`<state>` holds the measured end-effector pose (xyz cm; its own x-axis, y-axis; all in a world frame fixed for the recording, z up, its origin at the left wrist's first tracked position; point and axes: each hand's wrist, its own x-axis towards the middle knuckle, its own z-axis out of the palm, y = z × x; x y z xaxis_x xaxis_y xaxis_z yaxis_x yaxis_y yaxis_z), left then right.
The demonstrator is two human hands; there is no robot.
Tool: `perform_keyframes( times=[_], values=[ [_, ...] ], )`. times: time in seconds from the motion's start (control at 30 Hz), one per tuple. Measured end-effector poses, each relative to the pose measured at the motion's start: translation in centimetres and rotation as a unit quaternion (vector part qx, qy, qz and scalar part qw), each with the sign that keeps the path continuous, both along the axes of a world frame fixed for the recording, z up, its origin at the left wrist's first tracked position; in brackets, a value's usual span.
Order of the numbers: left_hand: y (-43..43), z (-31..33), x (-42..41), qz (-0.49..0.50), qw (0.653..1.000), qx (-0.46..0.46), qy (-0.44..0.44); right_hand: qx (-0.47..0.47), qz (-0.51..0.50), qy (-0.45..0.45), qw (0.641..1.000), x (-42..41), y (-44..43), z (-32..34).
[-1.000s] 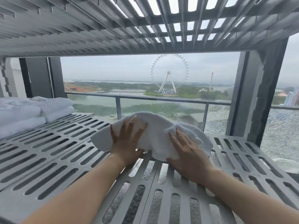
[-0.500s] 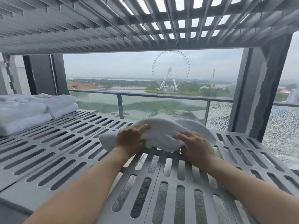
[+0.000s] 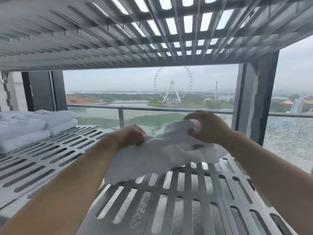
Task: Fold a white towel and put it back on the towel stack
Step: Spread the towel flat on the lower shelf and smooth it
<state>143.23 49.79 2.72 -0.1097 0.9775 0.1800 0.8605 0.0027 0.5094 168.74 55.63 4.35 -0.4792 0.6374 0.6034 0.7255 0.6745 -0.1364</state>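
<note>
Near the middle of the frame, the left hand (image 3: 133, 135) is curled tight around one end of the white towel (image 3: 162, 153), and the right hand (image 3: 205, 127), a little higher and to the right, bunches the other end in its fingers. The towel hangs crumpled and blurred between them; whether its lower edge touches the slotted metal shelf (image 3: 183, 197) under it cannot be told. Both bare forearms reach in from the bottom corners. At the left edge, well apart from the hands, a stack of folded white towels (image 3: 33, 126) sits on the same shelf. Behind, a railing (image 3: 149, 108) crosses the window view, with a Ferris wheel (image 3: 172, 85) beyond.
</note>
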Motion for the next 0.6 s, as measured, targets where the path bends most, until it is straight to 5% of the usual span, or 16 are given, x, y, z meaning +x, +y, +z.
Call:
perform_keyframes(
  times=[0.03,0.1,0.23,0.4,0.5,0.6],
  values=[
    [0.5,-0.7,0.0,0.039,0.997,-0.019,0.059,0.014,-0.012,-0.007,1.000,-0.4,0.5,-1.0],
    [1.3,-3.2,0.1,0.144,0.964,0.086,0.204,0.051,-0.055,-0.020,0.997,-1.2,1.4,-3.5],
    [2.0,-6.9,1.4,0.123,0.950,0.266,0.104,0.141,-0.066,-0.002,0.988,-3.4,2.5,-7.1],
    [2.0,-8.3,1.6,0.034,0.967,0.147,0.205,-0.009,-0.051,-0.123,0.991,-4.8,4.3,-10.2],
    [2.2,-8.4,1.2,-0.003,0.975,0.047,0.218,-0.017,-0.025,-0.170,0.985,-4.4,4.8,-9.4],
    [2.6,-8.2,0.6,-0.015,0.978,0.058,0.199,0.000,-0.043,-0.203,0.978,-3.7,4.6,-9.0]
  ],
)
